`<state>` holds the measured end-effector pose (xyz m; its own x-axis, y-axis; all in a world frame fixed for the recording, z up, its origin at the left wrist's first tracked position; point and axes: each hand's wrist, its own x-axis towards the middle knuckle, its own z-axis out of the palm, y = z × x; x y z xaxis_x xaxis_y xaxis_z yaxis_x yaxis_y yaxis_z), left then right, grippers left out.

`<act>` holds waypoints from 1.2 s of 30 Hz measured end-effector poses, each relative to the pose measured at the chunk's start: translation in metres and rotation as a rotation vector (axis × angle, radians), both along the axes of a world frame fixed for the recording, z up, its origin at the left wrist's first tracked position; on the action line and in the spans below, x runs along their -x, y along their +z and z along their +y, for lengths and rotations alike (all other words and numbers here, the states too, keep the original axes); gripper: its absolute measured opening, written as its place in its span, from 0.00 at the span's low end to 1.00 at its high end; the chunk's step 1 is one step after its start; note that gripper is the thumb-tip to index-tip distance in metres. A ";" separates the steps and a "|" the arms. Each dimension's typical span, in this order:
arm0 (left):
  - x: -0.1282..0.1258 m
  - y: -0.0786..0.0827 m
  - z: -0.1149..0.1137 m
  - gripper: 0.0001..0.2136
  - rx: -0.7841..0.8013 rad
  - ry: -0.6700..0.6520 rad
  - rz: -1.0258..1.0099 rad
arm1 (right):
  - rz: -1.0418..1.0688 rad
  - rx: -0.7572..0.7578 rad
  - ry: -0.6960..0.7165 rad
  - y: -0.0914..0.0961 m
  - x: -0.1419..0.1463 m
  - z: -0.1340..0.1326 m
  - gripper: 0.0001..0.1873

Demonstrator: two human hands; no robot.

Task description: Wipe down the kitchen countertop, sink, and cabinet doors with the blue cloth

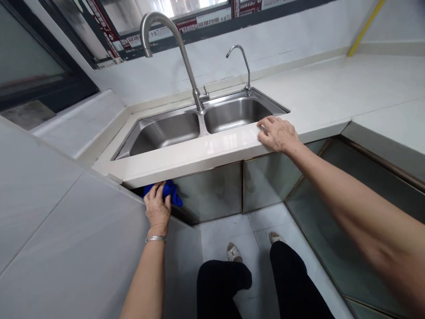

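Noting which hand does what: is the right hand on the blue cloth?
No, the left hand is on the blue cloth; the right hand rests on the counter.

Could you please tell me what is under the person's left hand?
A crumpled blue cloth is under the left hand, at the dark gap below the countertop. The hand covers part of the cloth, which hides whatever surface lies directly beneath.
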<state>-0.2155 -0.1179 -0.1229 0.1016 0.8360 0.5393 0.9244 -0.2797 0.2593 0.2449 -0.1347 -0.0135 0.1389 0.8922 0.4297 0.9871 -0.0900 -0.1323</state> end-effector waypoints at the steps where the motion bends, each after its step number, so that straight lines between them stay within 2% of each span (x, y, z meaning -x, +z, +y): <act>1: 0.001 0.000 0.000 0.21 0.002 0.003 -0.008 | 0.007 0.002 0.002 0.001 0.000 0.000 0.22; 14: -0.008 -0.012 0.004 0.24 -0.055 0.025 -0.255 | 0.030 0.005 0.009 0.003 0.001 0.000 0.21; 17: -0.012 -0.028 0.007 0.24 -0.039 0.064 -0.374 | 0.032 0.001 -0.005 0.004 0.003 0.000 0.21; 21: -0.021 -0.065 0.012 0.24 0.049 0.249 -0.600 | 0.020 -0.003 -0.022 0.005 0.004 0.000 0.21; 24: -0.037 -0.081 0.018 0.27 0.038 0.366 -0.734 | 0.007 -0.004 -0.023 0.005 0.004 0.000 0.21; 26: -0.052 -0.080 0.021 0.29 0.001 0.425 -0.798 | -0.004 -0.009 -0.026 0.005 0.004 0.001 0.21; 32: -0.106 -0.056 0.033 0.37 -0.041 0.490 -0.964 | -0.024 -0.018 -0.033 0.004 0.004 0.004 0.22; 36: -0.136 -0.052 0.037 0.38 -0.053 0.528 -1.009 | -0.052 -0.016 -0.029 0.004 0.004 0.004 0.22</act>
<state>-0.0795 -0.0805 -0.1750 -0.7563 0.6193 0.2109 0.3059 0.0499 0.9507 0.2412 -0.1310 -0.0092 0.1419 0.8810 0.4514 0.9897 -0.1173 -0.0822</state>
